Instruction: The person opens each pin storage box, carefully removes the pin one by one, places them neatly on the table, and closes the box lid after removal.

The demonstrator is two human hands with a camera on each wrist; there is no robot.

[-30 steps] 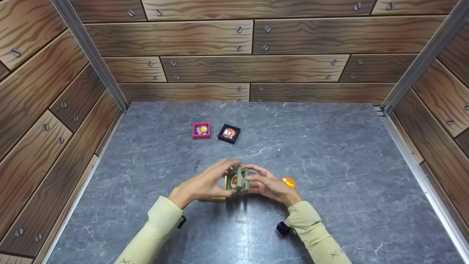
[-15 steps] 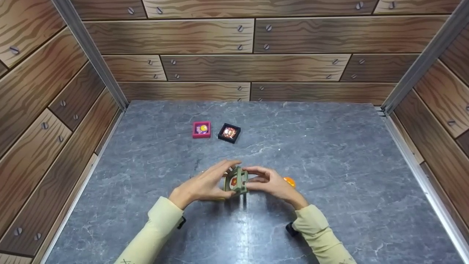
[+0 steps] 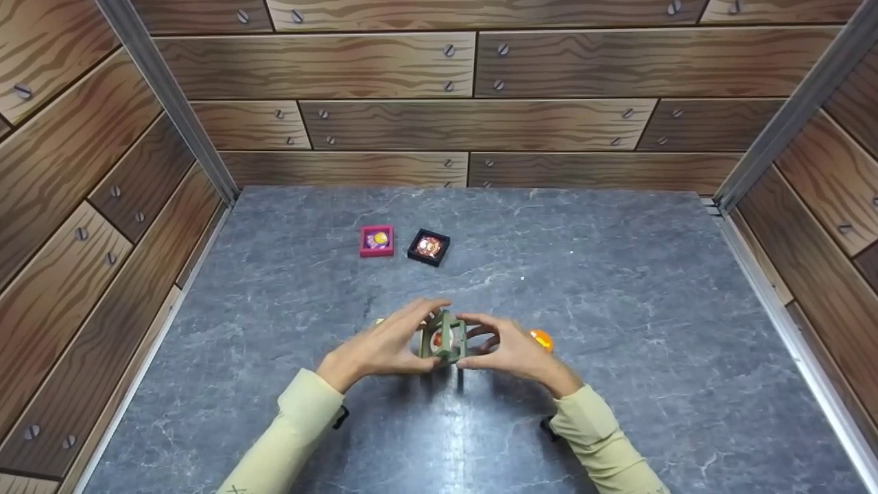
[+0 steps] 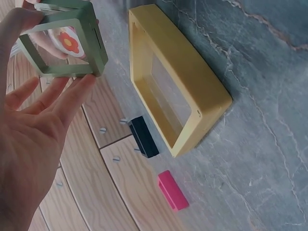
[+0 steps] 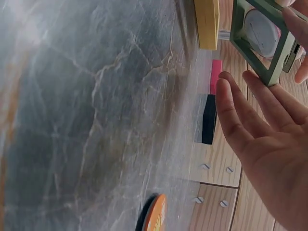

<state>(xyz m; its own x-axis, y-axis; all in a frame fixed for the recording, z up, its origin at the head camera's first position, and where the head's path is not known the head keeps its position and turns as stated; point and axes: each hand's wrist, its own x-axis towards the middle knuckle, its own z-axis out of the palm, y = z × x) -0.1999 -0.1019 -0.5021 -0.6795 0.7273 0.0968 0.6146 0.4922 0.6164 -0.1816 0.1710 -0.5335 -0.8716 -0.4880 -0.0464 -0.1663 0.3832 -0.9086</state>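
A small square green frame box [image 3: 446,334] with clear panes is held upright above the table between both hands. Inside it shows a round badge [image 4: 70,42] with a red flower; its pale back faces the right wrist camera. My left hand [image 3: 381,344] grips the green box from the left, thumb at the near edge and fingers at the far edge. From the other side, my right hand [image 3: 514,348] pinches its right edges between thumb and index finger, other fingers spread. Close to the left hand, a larger yellow frame [image 4: 192,62] stands on the table, mostly hidden in the head view.
An orange round badge [image 3: 541,339] lies just beyond the right hand. Farther back are a pink frame [image 3: 363,241] and a black frame [image 3: 411,250], each with a round picture inside. Wood-patterned walls [image 3: 384,68] enclose the marbled table on three sides.
My right hand has moved slightly right, and its thumb has come to the box's near edge. The left hand stays almost still. Less of the yellow frame shows in the head view.
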